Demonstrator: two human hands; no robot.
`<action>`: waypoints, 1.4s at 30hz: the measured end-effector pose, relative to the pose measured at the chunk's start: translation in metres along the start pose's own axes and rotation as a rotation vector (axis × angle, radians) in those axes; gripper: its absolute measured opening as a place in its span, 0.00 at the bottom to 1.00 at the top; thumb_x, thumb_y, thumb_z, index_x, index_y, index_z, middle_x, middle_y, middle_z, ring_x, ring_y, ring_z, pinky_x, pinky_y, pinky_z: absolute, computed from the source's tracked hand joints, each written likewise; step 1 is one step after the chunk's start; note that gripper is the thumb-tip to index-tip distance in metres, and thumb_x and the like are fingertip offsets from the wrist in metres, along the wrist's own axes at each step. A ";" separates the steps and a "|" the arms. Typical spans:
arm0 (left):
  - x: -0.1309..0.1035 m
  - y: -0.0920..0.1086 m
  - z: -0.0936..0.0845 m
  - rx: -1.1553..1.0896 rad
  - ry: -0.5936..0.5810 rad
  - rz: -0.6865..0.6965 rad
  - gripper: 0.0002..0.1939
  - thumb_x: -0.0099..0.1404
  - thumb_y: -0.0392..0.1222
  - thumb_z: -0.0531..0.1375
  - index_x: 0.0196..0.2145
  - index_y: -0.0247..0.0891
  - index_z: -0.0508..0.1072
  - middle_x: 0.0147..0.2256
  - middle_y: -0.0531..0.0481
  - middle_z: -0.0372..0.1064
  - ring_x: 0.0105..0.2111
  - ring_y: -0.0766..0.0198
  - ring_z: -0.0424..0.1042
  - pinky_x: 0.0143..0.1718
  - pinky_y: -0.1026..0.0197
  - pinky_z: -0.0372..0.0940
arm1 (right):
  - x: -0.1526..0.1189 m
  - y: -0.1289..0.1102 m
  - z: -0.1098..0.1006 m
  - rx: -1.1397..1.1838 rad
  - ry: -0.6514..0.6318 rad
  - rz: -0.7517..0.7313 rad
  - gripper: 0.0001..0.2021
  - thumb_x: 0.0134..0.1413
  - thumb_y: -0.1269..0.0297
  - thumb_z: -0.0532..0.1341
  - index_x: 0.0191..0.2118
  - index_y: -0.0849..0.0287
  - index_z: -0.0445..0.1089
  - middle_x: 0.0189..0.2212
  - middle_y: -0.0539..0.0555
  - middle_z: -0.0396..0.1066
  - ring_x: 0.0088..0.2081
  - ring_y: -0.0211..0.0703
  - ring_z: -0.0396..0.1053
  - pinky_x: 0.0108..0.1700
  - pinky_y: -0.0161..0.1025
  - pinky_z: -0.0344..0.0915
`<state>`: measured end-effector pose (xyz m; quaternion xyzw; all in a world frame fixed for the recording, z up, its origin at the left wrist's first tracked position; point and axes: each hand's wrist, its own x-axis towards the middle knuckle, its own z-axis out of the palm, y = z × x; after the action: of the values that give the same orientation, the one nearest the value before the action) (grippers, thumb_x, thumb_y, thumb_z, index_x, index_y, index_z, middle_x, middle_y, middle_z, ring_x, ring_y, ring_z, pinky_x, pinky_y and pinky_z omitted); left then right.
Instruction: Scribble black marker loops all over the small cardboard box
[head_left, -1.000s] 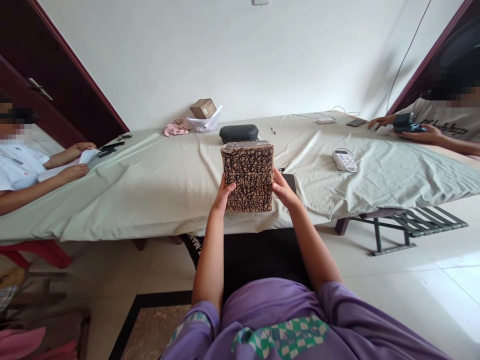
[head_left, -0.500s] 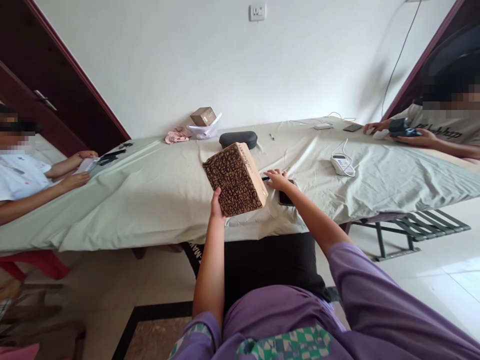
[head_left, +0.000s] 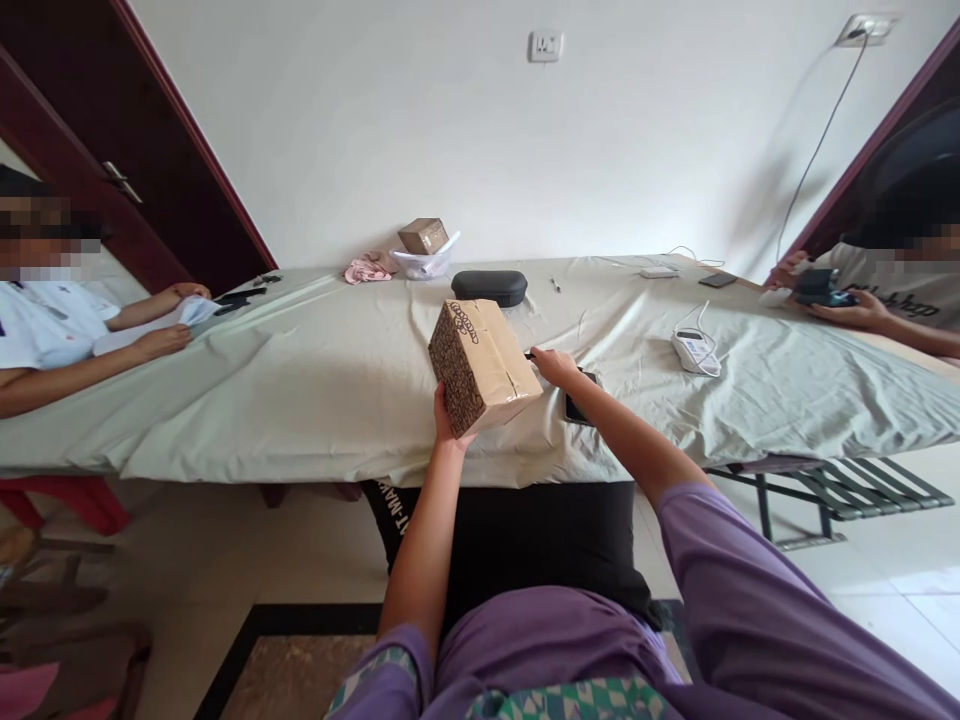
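A cardboard box (head_left: pixel 499 365) is tilted above the table's near side, its taped brown face turned up. Dense dark squiggles cover its left face, and dark loops run along the far end of the taped face. My left hand (head_left: pixel 450 415) grips the box at its lower left corner, the thumb on the patterned face and the other fingers mostly hidden beneath. Just right of the box, my right hand (head_left: pixel 553 366) is closed on a thin black pen-like object (head_left: pixel 531 356), its tip pointing at the box. A dark phone (head_left: pixel 577 402) lies partly hidden under my right forearm.
Beyond the box lie a black zip case (head_left: pixel 489 287), a small carton (head_left: pixel 424 236) on a plastic bag, a pink cloth (head_left: pixel 370 267) and a pen (head_left: pixel 556 285). A white corded device (head_left: pixel 695 352) rests on the right. One person sits at each end of the cloth-covered table (head_left: pixel 300 400).
The box has been turned so its taped face shows more and its patterned face less. My right hand has closed from spread fingers around the black pen-like object. The view has shifted slightly.
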<state>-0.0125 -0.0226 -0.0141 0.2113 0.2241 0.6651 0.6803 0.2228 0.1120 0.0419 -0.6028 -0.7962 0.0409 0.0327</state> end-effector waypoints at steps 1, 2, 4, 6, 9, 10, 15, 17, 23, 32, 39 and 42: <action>0.000 0.000 0.000 0.017 0.000 0.005 0.39 0.64 0.72 0.62 0.59 0.40 0.80 0.60 0.42 0.81 0.70 0.41 0.71 0.67 0.38 0.71 | -0.001 0.001 -0.003 0.004 -0.004 0.019 0.22 0.80 0.55 0.50 0.69 0.57 0.67 0.59 0.72 0.78 0.59 0.63 0.78 0.58 0.53 0.71; 0.000 0.000 -0.001 0.032 -0.003 0.009 0.40 0.63 0.73 0.62 0.59 0.41 0.80 0.60 0.41 0.81 0.70 0.40 0.71 0.67 0.37 0.70 | -0.002 0.003 -0.007 0.012 -0.008 0.036 0.24 0.79 0.54 0.52 0.71 0.59 0.66 0.58 0.74 0.78 0.59 0.65 0.78 0.58 0.54 0.71; -0.001 0.000 -0.001 0.056 -0.010 0.013 0.41 0.62 0.75 0.62 0.60 0.41 0.79 0.61 0.41 0.80 0.70 0.38 0.70 0.68 0.35 0.69 | -0.004 0.008 -0.018 0.041 -0.015 0.054 0.32 0.75 0.53 0.57 0.76 0.65 0.60 0.55 0.77 0.80 0.57 0.68 0.80 0.57 0.56 0.72; -0.002 0.001 -0.001 0.072 -0.021 0.018 0.42 0.62 0.76 0.62 0.60 0.41 0.79 0.62 0.41 0.80 0.71 0.37 0.69 0.69 0.34 0.69 | -0.005 0.017 -0.034 0.086 -0.030 0.051 0.40 0.69 0.55 0.62 0.79 0.70 0.55 0.47 0.74 0.83 0.49 0.66 0.82 0.53 0.55 0.75; -0.003 0.003 0.002 0.045 -0.035 0.018 0.41 0.64 0.74 0.61 0.61 0.41 0.78 0.63 0.42 0.79 0.73 0.39 0.67 0.70 0.34 0.68 | -0.009 0.029 -0.065 0.170 -0.062 0.018 0.43 0.63 0.59 0.63 0.80 0.65 0.54 0.33 0.60 0.82 0.34 0.55 0.81 0.43 0.51 0.77; -0.003 0.003 0.003 0.024 -0.040 0.018 0.40 0.65 0.74 0.61 0.61 0.41 0.78 0.63 0.43 0.79 0.73 0.39 0.67 0.70 0.35 0.68 | -0.013 0.031 -0.075 0.252 -0.053 -0.004 0.41 0.63 0.59 0.62 0.79 0.62 0.57 0.32 0.58 0.81 0.31 0.52 0.80 0.41 0.49 0.77; -0.002 0.001 0.006 0.008 -0.046 0.031 0.38 0.68 0.71 0.58 0.63 0.41 0.77 0.65 0.44 0.78 0.71 0.41 0.70 0.69 0.37 0.70 | -0.046 -0.001 -0.112 1.276 0.079 -0.450 0.24 0.61 0.52 0.60 0.59 0.57 0.71 0.42 0.61 0.82 0.46 0.56 0.83 0.48 0.53 0.78; 0.000 -0.002 0.006 0.031 -0.043 0.035 0.39 0.68 0.71 0.58 0.64 0.41 0.76 0.65 0.43 0.78 0.70 0.41 0.71 0.67 0.37 0.71 | -0.060 -0.034 -0.115 1.467 0.140 -0.601 0.22 0.55 0.52 0.67 0.54 0.50 0.67 0.43 0.55 0.82 0.47 0.54 0.82 0.47 0.51 0.77; 0.007 -0.008 -0.001 0.099 -0.076 0.093 0.41 0.68 0.71 0.58 0.67 0.41 0.75 0.64 0.41 0.78 0.69 0.43 0.72 0.67 0.39 0.72 | -0.077 -0.120 -0.100 1.455 0.407 -0.656 0.22 0.66 0.34 0.63 0.43 0.47 0.61 0.24 0.45 0.66 0.25 0.41 0.63 0.30 0.41 0.63; 0.018 -0.011 -0.004 0.229 0.048 0.170 0.36 0.66 0.56 0.71 0.69 0.49 0.72 0.69 0.49 0.73 0.74 0.49 0.66 0.76 0.42 0.60 | -0.073 -0.128 -0.083 1.371 0.431 -0.545 0.17 0.64 0.40 0.63 0.39 0.48 0.66 0.25 0.46 0.55 0.25 0.41 0.54 0.27 0.41 0.56; 0.011 -0.002 0.004 0.365 -0.079 0.185 0.45 0.63 0.61 0.75 0.73 0.55 0.66 0.78 0.49 0.57 0.79 0.47 0.56 0.79 0.41 0.51 | -0.084 -0.123 -0.073 1.271 0.516 -0.511 0.09 0.60 0.54 0.63 0.32 0.50 0.68 0.23 0.47 0.61 0.27 0.43 0.57 0.31 0.42 0.58; 0.007 0.007 0.009 0.415 -0.077 0.161 0.47 0.61 0.55 0.77 0.73 0.57 0.66 0.79 0.51 0.54 0.80 0.46 0.51 0.80 0.40 0.49 | -0.090 -0.123 -0.074 1.168 0.569 -0.481 0.06 0.57 0.57 0.62 0.32 0.51 0.69 0.25 0.48 0.65 0.28 0.42 0.61 0.33 0.41 0.60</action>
<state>-0.0127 -0.0148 -0.0029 0.3893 0.3125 0.6483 0.5749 0.1371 -0.0063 0.1278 -0.2804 -0.7158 0.2946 0.5676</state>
